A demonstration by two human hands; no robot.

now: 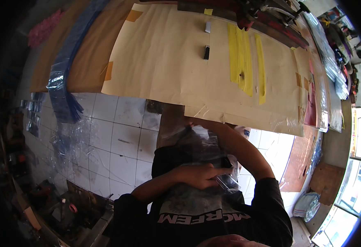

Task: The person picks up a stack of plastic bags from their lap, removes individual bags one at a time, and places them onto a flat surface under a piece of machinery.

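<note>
My left hand [201, 176] is in front of my chest, its fingers curled on a crumpled piece of clear plastic film [228, 183]; one finger points out to the right. My right arm bends round so that my right hand [199, 123] is just below the near edge of the table. Its fingers are blurred and partly hidden, so their grip is unclear. Right beside that hand, a clear plastic sheet or bag [205, 135] lies over my lap, smeared by motion. I cannot tell whether both pieces of plastic are joined.
Tan paper [160, 53] covers the table, with yellow tape strips [240, 61], a small black block [206, 52] and a white one [208, 27] on it. A red-and-black metal bar [267, 24] spans the far side. Blue plastic film [59, 78] hangs over the left edge above white floor tiles [123, 140].
</note>
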